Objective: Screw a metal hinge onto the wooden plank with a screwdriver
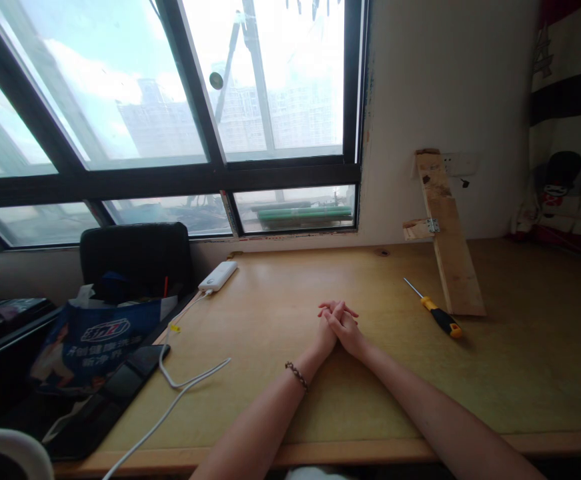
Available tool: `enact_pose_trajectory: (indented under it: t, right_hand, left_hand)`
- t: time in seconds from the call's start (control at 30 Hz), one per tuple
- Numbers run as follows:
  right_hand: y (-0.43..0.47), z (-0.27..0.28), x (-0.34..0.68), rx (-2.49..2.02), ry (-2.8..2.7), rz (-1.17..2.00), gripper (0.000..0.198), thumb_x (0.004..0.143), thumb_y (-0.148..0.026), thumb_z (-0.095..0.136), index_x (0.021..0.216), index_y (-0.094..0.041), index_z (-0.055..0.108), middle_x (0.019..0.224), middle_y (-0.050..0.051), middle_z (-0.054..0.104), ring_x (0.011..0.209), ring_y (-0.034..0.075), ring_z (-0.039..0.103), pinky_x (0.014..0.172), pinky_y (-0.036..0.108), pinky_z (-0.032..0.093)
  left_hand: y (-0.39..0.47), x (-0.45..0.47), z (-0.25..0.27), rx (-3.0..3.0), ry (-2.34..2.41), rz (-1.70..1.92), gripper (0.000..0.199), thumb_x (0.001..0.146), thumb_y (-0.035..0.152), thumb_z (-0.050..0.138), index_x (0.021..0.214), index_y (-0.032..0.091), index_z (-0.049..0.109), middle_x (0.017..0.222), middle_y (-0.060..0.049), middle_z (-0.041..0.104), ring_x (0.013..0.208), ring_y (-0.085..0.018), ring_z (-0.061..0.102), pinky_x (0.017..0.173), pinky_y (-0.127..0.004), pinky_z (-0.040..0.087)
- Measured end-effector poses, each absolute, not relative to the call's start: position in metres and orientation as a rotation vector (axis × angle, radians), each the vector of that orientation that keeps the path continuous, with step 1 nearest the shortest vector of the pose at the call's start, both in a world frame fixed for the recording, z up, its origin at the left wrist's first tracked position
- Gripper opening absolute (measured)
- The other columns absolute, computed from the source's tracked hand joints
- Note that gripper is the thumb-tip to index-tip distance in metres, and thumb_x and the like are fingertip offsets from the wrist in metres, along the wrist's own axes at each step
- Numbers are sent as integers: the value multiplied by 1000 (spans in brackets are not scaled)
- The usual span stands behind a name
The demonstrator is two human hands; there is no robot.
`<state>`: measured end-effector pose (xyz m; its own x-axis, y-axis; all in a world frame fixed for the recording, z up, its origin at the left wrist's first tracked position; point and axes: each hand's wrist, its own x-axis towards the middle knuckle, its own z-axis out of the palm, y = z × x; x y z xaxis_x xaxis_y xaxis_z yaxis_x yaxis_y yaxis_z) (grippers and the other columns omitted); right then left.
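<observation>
Clasped together on the wooden table (270,387), my left hand (325,333) and my right hand (349,331) have their fingers interlaced. No object shows between them. A braided bracelet (297,376) circles my left wrist. To the right of my hands lies a screwdriver (439,317) with a black and yellow handle, its tip pointing away to the left. Just behind it, a wooden board (455,257) leans against the wall. A metal hinge (433,225) joins a small wood piece (417,229) to that board's left side.
A white power bank (219,275) rests at the table's far left, with a white cable (195,381) running toward the front edge. Left of the table are a blue bag (105,340) and a black chair (135,257). A window and a wall socket (463,163) are behind.
</observation>
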<state>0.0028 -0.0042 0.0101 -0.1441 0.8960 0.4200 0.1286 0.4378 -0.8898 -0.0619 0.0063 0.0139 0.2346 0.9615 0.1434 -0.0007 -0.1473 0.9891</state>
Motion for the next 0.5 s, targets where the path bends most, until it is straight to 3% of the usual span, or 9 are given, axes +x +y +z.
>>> enact_pose_trajectory:
  t: [0.5]
  right_hand:
    - [-5,11,3,-928,-1577,873,28,85,-36,40,100,-19,55,87,5,60,87,18,57,78,32,45]
  left_hand:
    - [7,-61,12,1421,964,1123,45,80,50,32,68,15,58,70,-5,59,70,-19,59,69,-32,46]
